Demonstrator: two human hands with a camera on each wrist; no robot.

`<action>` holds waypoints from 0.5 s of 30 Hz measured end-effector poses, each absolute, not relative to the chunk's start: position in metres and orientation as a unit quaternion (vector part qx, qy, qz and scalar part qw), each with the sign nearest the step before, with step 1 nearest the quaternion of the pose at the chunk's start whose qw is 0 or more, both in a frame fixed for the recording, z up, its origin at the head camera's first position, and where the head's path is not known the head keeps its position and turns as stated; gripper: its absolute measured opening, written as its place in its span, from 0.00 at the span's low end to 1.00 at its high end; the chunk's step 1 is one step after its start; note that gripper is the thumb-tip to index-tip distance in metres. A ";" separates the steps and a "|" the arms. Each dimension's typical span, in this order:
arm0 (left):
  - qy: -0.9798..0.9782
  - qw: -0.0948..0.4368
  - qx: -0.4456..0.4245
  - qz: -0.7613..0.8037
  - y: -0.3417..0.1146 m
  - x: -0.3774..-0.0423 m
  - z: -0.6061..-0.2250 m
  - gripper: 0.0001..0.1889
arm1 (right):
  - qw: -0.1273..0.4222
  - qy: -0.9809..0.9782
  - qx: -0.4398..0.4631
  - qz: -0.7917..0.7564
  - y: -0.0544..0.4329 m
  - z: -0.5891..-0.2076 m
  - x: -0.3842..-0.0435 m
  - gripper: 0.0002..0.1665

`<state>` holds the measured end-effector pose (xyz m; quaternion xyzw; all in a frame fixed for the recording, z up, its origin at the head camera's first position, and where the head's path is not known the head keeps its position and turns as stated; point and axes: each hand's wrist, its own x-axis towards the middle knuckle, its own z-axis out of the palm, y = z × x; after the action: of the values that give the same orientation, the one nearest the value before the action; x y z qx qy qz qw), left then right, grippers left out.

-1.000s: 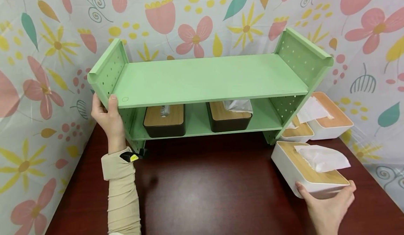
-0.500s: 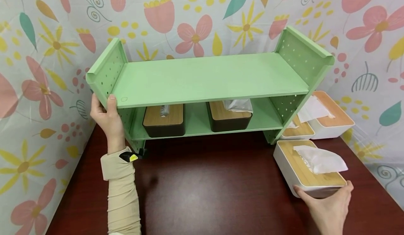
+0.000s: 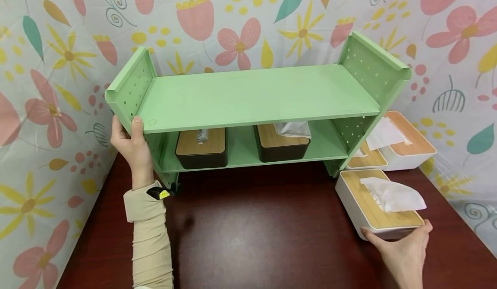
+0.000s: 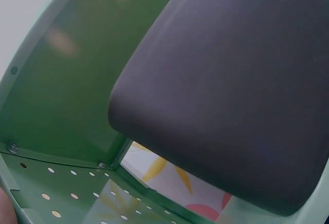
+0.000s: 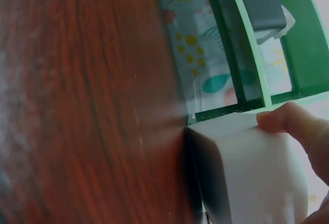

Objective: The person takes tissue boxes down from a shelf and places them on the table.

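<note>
Right hand (image 3: 405, 252) clamped on the near end of the white tissue box (image 3: 366, 202): thumb on its left side, fingers round the right. Box is toward the right edge of the worktop (image 3: 256, 233), well in from the near right corner, far end just beside the shelf's right foot; contact there not clear, and can't tell whether the base sits fully flat. Wood lid up, white tissue (image 3: 396, 196) sticking out and flopped to the right. Left hand (image 3: 133, 149) grips the left end of the green shelf (image 3: 248, 95), thumb at the front edge, fingers round the outside of the side panel. Shelf stands across the far part of the worktop. Lower board carries two dark boxes with wood lids: left dark box (image 3: 206, 151) near the left end with a clear plastic bit (image 3: 202, 136) on its lid, right dark box (image 3: 283, 153) right of centre with tissue out. Behind the held box, by the shelf's right leg: a small white box (image 3: 366, 161), partly hidden, then a large white box (image 3: 417, 144) toward the worktop's far right corner. Floral curtain (image 3: 248, 4) behind.
</note>
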<state>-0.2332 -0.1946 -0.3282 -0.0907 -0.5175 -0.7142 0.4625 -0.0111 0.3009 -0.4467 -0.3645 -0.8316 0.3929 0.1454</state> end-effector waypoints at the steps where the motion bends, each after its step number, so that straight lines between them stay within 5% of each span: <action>1: -0.518 0.462 -0.090 -0.714 -0.195 -0.233 -0.328 0.15 | 0.141 -0.832 -0.365 0.393 0.302 -0.447 -0.012 0.78; 15: -0.522 0.466 -0.094 -0.709 -0.192 -0.229 -0.323 0.16 | 0.107 -0.844 -0.366 0.378 0.309 -0.453 -0.018 0.79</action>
<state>-0.2287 -0.1918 -0.3231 -0.0941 -0.5217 -0.7087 0.4655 -0.0175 0.3086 -0.4527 -0.3658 -0.8438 0.3778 0.1071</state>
